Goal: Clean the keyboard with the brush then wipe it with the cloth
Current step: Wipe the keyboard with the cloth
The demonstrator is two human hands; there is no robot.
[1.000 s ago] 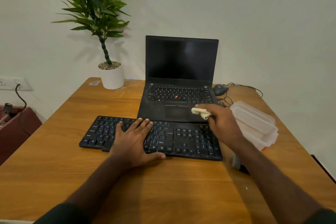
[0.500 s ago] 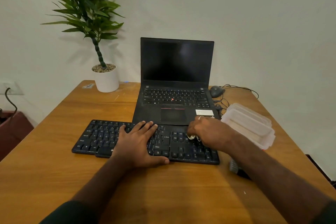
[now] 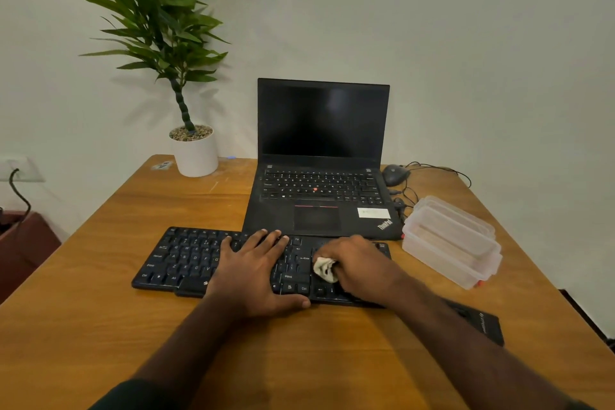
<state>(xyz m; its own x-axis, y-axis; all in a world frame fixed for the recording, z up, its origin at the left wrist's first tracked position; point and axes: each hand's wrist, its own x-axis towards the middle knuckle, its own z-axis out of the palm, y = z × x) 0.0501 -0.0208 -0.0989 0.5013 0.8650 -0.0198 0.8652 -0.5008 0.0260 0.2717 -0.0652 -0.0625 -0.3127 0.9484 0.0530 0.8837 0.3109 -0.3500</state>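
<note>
A black keyboard lies across the wooden table in front of an open laptop. My left hand rests flat on the middle of the keyboard, fingers spread, thumb over its front edge. My right hand is over the keyboard's right part, closed on a small crumpled pale cloth that presses against the keys. I see no brush that I can make out.
A black laptop stands open just behind the keyboard. Stacked clear plastic containers sit to the right, a mouse and cables behind them. A flat black object lies under my right forearm. A potted plant stands back left.
My right hand with the cloth came down from the laptop's front edge onto the keyboard's right part and slid towards its front. My left hand stayed on the keys.
</note>
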